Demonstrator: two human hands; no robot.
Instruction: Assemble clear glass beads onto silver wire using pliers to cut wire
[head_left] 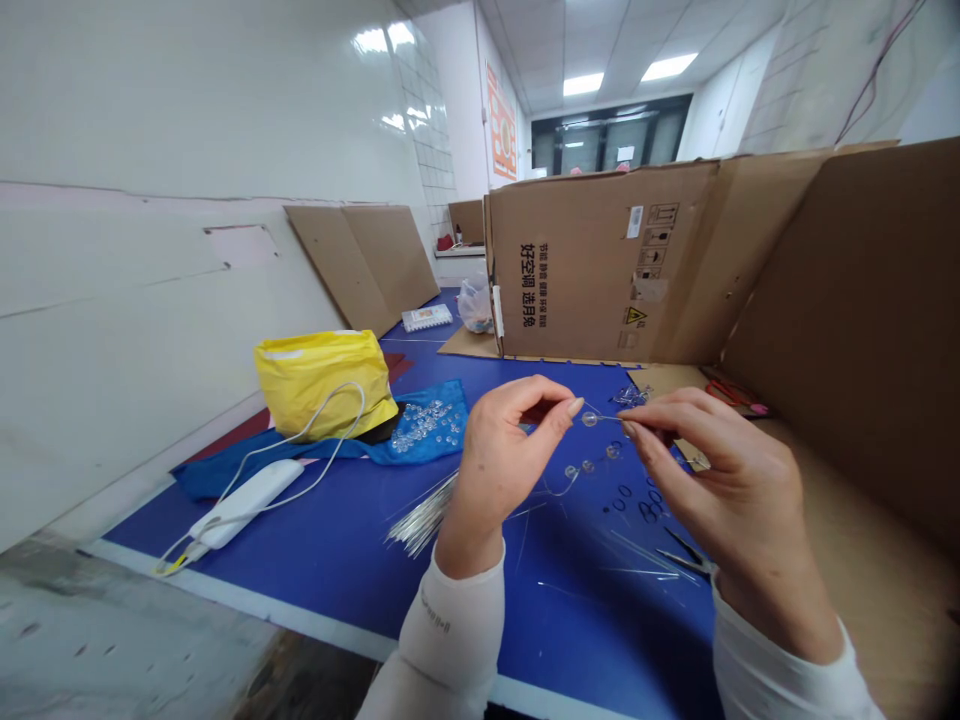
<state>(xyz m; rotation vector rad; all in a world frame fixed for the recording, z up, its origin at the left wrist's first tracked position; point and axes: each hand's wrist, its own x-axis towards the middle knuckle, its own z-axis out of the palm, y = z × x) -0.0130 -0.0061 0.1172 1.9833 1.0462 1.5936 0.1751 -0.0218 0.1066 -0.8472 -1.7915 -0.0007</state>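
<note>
A clear round bead (589, 419) sits on a thin wire between my two hands, above the blue table. My left hand (510, 440) is closed in a pinch at the wire's left end, thumb against forefinger. On the other side, the thumb and forefinger of my right hand (712, 470) pinch the wire (611, 418). Several more clear beads (589, 466) show lower down between the hands; whether they join the held piece I cannot tell. Beside my left wrist lies a bundle of thin silvery wires (424, 515). Pliers (686, 555) lie partly hidden by my right wrist.
Loose clear beads (427, 425) lie on a blue cloth (454, 400) by a yellow bag (326, 385). A white power strip (247, 500) with its cord is at left. Black rings (651, 505) and loose wires (637, 572) lie near my right hand. Cardboard (585, 270) stands behind.
</note>
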